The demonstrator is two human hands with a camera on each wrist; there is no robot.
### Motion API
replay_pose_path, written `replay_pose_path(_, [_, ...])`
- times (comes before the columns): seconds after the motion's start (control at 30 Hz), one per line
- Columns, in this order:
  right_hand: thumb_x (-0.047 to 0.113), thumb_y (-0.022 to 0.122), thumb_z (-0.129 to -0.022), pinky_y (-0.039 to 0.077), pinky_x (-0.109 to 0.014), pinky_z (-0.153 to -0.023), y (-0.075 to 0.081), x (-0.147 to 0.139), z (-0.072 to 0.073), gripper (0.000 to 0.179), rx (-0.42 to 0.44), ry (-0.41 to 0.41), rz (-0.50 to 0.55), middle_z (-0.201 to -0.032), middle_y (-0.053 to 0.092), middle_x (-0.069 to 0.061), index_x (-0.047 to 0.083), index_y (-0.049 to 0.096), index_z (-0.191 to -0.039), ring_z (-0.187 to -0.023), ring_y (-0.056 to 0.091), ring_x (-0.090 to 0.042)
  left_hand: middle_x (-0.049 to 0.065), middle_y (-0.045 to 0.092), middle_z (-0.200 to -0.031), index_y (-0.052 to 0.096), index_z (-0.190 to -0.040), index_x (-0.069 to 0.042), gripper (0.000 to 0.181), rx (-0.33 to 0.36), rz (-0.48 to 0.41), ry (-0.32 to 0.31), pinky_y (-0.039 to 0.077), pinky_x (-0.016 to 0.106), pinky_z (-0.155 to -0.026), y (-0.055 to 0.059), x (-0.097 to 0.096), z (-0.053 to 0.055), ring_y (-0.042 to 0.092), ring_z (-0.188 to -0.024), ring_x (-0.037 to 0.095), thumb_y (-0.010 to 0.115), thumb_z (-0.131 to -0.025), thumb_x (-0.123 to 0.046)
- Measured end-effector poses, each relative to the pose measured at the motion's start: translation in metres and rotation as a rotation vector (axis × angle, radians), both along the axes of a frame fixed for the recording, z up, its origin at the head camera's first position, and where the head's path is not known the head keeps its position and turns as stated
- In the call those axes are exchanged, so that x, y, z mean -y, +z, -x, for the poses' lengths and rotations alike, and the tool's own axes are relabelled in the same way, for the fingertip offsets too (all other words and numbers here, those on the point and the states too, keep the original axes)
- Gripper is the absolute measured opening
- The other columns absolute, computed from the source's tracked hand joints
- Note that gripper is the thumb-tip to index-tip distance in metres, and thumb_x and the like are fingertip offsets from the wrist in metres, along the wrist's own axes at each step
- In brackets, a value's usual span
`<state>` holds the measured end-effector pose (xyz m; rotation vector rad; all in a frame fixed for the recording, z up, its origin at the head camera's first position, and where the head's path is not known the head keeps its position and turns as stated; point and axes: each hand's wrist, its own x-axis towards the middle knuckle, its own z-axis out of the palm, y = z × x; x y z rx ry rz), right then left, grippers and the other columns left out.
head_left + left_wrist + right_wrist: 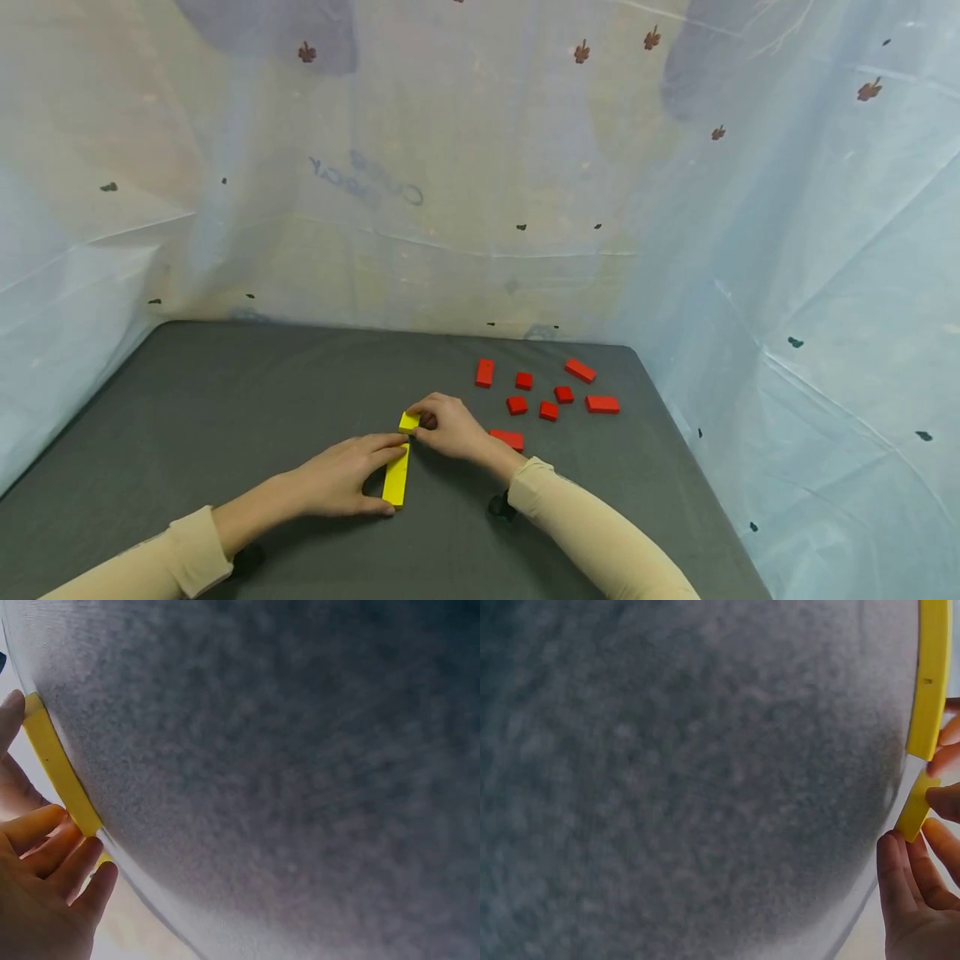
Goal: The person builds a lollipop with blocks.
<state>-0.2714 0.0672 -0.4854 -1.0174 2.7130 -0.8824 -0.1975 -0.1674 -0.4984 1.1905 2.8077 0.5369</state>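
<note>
My left hand (341, 475) holds a long yellow block (396, 479) that lies flat on the dark table, its thumb at the near end and its fingertips at the far end. Just beyond that far end, my right hand (448, 428) pinches a short yellow block (408, 423) between thumb and fingers. The right wrist view shows a narrow gap between the short block (915, 806) and the long block (931, 682). In the left wrist view the fingers mostly hide the short block, while the long one (60, 765) shows along its length.
Right of the hands, several small red blocks (548, 411) and longer red blocks (602, 405) lie scattered. One red block (507, 439) is partly behind the right wrist. The grey table (225, 400) is enclosed by pale plastic sheeting (450, 275) at the back and sides.
</note>
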Motion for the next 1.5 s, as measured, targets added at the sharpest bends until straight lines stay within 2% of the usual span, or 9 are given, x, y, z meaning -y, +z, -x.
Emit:
replay_pose_path(0.27, [0.011, 0.069, -0.1, 0.053, -0.018, -0.081, -0.003, 0.002, 0.001, 0.031, -0.014, 0.036, -0.018, -0.119, 0.067, -0.005, 0.009, 0.071, -0.131, -0.095, 0.064, -0.009, 0.004, 0.056, -0.141, 0.065, -0.137, -0.01, 0.074, -0.093, -0.027, 0.028, 0.055, 0.049, -0.098, -0.001, 0.006, -0.006, 0.059, -0.123, 0.025, 0.068, -0.091, -0.067])
replay_pose_path(0.43, [0.011, 0.067, -0.102, 0.053, -0.019, -0.08, -0.004, 0.002, 0.0, 0.029, -0.02, 0.035, -0.03, -0.121, 0.067, -0.005, 0.01, 0.073, -0.13, -0.094, 0.062, -0.008, 0.002, 0.055, -0.135, 0.067, -0.136, -0.012, 0.072, -0.075, -0.014, 0.045, 0.056, 0.043, -0.091, -0.001, 0.007, -0.009, 0.058, -0.116, 0.02, 0.067, -0.091, -0.068])
replay_pose_path(0.63, [0.012, 0.068, -0.101, 0.052, -0.017, -0.078, -0.005, 0.004, -0.003, 0.027, -0.025, 0.054, -0.033, -0.121, 0.068, -0.004, 0.01, 0.074, -0.128, -0.092, 0.061, -0.006, 0.001, 0.055, -0.135, 0.065, -0.14, -0.011, 0.073, -0.038, -0.001, 0.058, 0.056, 0.043, -0.093, -0.003, 0.008, -0.01, 0.058, -0.117, 0.02, 0.069, -0.091, -0.065])
replay_pose_path(1.33, [0.015, 0.066, -0.103, 0.051, -0.017, -0.084, -0.007, 0.005, -0.008, 0.028, -0.062, 0.101, -0.07, -0.127, 0.067, -0.001, 0.014, 0.072, -0.131, -0.1, 0.062, -0.009, 0.003, 0.055, -0.135, 0.065, -0.139, -0.008, 0.069, -0.062, -0.014, 0.042, 0.056, 0.042, -0.092, -0.002, 0.007, -0.012, 0.057, -0.116, 0.019, 0.074, -0.092, -0.058])
replay_pose_path(1.5, [0.015, 0.066, -0.103, 0.052, -0.018, -0.085, -0.006, 0.005, -0.009, 0.028, -0.063, 0.103, -0.064, -0.127, 0.067, -0.002, 0.013, 0.072, -0.131, -0.102, 0.063, -0.01, 0.008, 0.053, -0.144, 0.065, -0.139, -0.008, 0.07, -0.058, -0.014, 0.047, 0.055, 0.048, -0.097, -0.001, 0.007, -0.011, 0.055, -0.126, 0.025, 0.073, -0.092, -0.059])
